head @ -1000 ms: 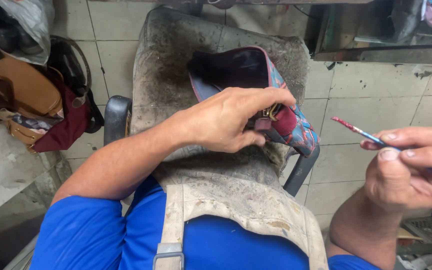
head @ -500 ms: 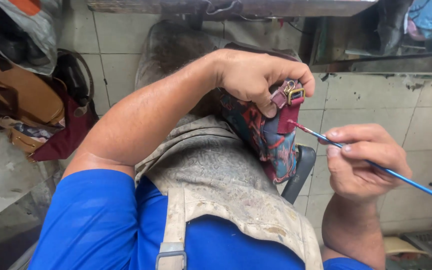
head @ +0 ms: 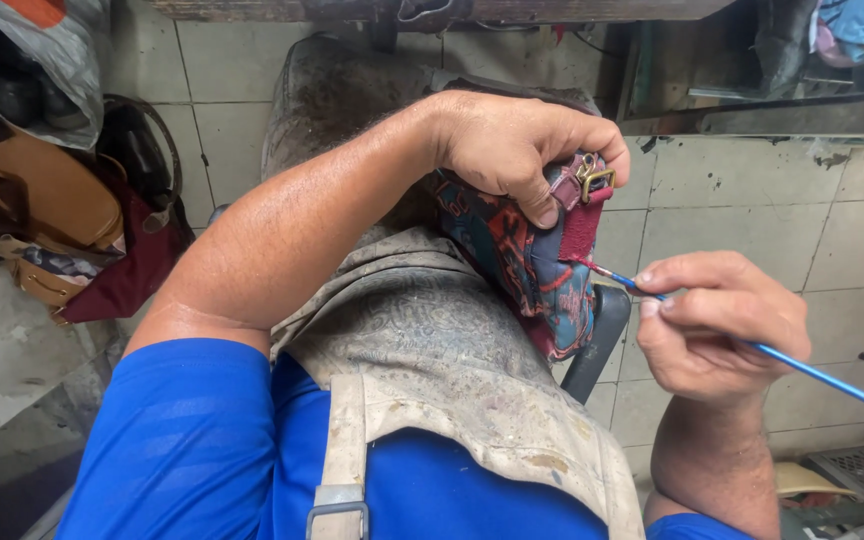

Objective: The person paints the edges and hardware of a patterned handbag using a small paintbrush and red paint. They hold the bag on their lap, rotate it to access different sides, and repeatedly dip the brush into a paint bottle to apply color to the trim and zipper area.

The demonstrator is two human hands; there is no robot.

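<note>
Seen from above: left hand (head: 512, 145) clamped over the top of a patterned fabric bag (head: 522, 260), thumb pressing near the brass buckle (head: 594, 178) and the maroon strap tab (head: 582, 225); bag propped on the lap, against a worn grey apron (head: 422, 340), in front of a tiled wall (head: 742, 200); right hand (head: 717, 325) pinching a thin blue brush (head: 802, 365) like a pen, fingers closed around the handle, bristle tip (head: 584, 264) touching the edge of the maroon tab.

Judged as light and soft; cloth body likely to fold or sag if held only by one corner (hence the broad grip over the top seam, which looks sensible); stiffest places probably the seam, the strap tab and the metal buckle, so best taken there; woven surface not slippery, though any wet colour near the tab could smear under a finger; better to keep fingertips away from the freshly touched strip. Brush very light, thin and a bit springy; easy to bend or to flick; good hold close to the front third, as now, for fine control.

Around: brown and tan bags (head: 42, 230) piled at the left, well apart from the hands; blue shirt (head: 182, 450) below; dark shelf (head: 782, 110) at upper right, contents unclear.
</note>
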